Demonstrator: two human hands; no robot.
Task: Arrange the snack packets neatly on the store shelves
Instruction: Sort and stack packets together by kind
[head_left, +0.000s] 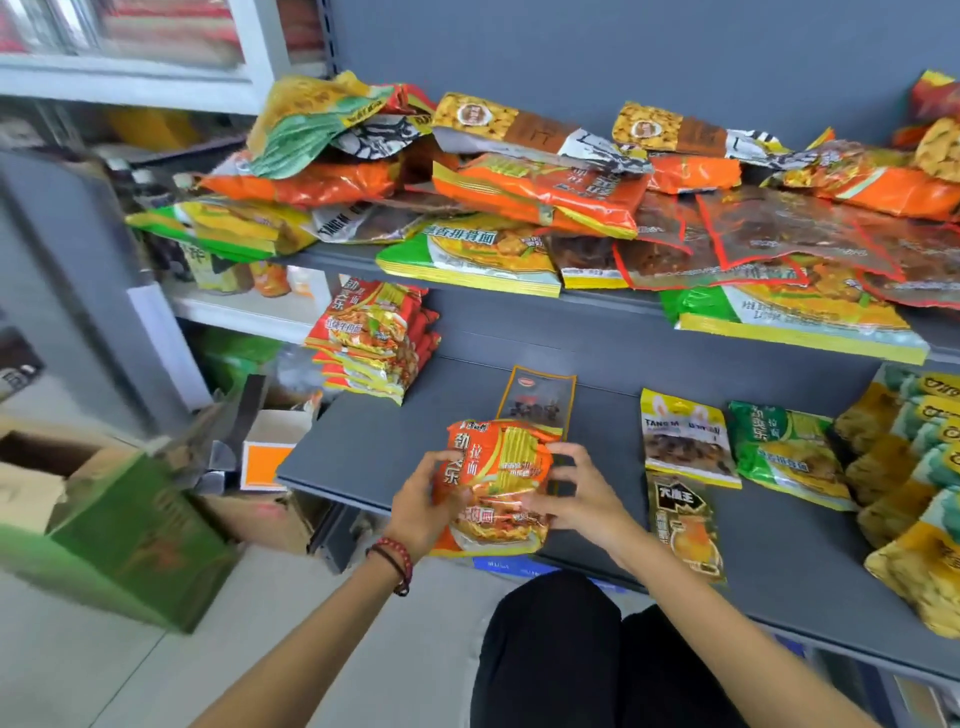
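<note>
- An orange bundle (496, 483) was held over the near edge of the lower shelf (374, 447). It was gripped on the left by the left hand (421, 512) and on the right by the right hand (576, 499), fingers curled round it.
- Step judged in hand: the bundle being squared before placement.
- A matching stack (371, 343) was noted far left. The bundle would need to be carried there and laid flush.

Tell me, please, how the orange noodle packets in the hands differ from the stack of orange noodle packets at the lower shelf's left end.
The held orange noodle packets are gripped by the left hand and right hand over the grey lower shelf's front; the shelf-end stack of orange noodle packets lies untouched. The held bunch looks thinner than the stack. Both share orange-and-yellow wrappers.
</note>
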